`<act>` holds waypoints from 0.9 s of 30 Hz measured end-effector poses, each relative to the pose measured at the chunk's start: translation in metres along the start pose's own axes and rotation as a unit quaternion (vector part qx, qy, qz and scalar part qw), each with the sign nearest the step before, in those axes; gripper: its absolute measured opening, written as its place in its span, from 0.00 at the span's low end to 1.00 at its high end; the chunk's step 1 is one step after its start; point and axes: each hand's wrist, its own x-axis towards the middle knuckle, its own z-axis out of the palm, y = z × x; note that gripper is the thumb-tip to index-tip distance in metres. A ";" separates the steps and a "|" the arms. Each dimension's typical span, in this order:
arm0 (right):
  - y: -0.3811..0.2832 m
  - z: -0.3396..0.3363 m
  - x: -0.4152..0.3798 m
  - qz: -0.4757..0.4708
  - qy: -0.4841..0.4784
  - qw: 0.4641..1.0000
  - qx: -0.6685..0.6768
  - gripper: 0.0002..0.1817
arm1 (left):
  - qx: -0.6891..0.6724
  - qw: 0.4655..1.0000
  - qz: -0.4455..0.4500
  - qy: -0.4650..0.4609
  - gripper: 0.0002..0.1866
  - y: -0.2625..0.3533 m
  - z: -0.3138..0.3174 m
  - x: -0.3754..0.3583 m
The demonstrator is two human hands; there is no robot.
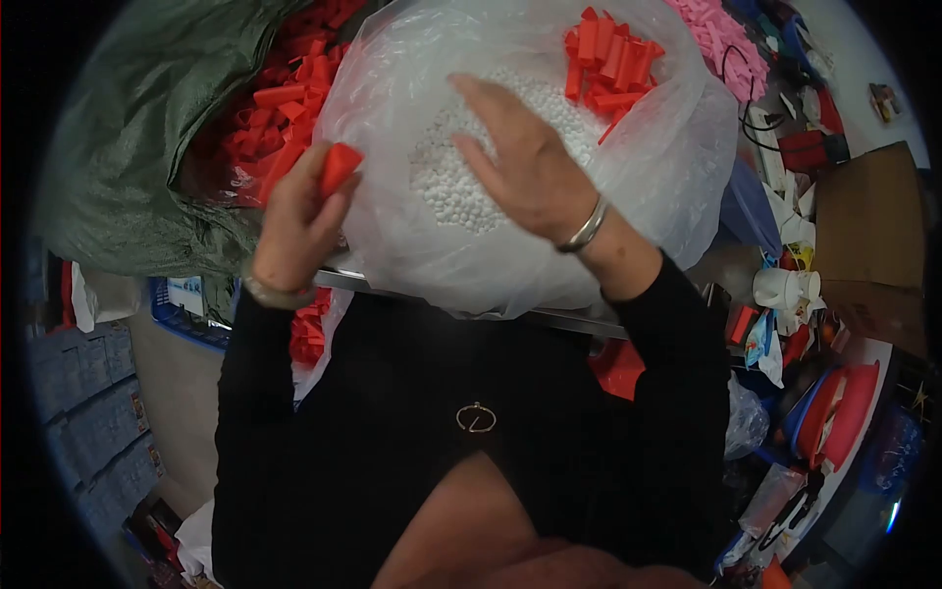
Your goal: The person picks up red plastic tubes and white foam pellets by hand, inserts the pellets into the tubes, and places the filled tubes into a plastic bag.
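Note:
My left hand (299, 214) is closed around a red tube-like piece (340, 169), at the left rim of a clear plastic bag (383, 59). White round beads (456, 196) fill the middle of the bag. Over them hovers my right hand (530, 167), its fingers apart and nothing visible in it. Further back in the bag, beyond the right hand, lies a heap of red tube-like pieces (613, 61). More loose red pieces (280, 103) are piled beside my left hand, in a green woven sack (128, 147).
Pink pieces (721, 39) are heaped at the back right. A cardboard box (871, 240) stands on the right, near a white paper roll (785, 288) and stacked colored basins (849, 417). A blue basket (186, 324) and stacked grey-blue boxes (88, 393) are on the left.

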 end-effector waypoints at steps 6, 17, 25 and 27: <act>0.164 -0.090 0.063 0.176 -0.008 0.934 -0.311 0.16 | 0.373 0.916 -0.085 -0.124 0.15 -0.027 -0.122 -0.082; 0.239 -0.053 0.096 0.331 -0.048 0.929 -0.161 0.16 | 0.228 0.967 -0.116 0.004 0.12 -0.010 -0.104 -0.055; 0.096 -0.026 0.041 0.116 -0.128 0.964 -0.203 0.10 | 0.166 0.986 -0.007 -0.013 0.09 -0.008 -0.062 -0.019; 0.076 -0.014 0.022 0.114 -0.149 0.953 -0.238 0.10 | 0.153 0.988 -0.003 -0.034 0.09 -0.004 -0.047 -0.014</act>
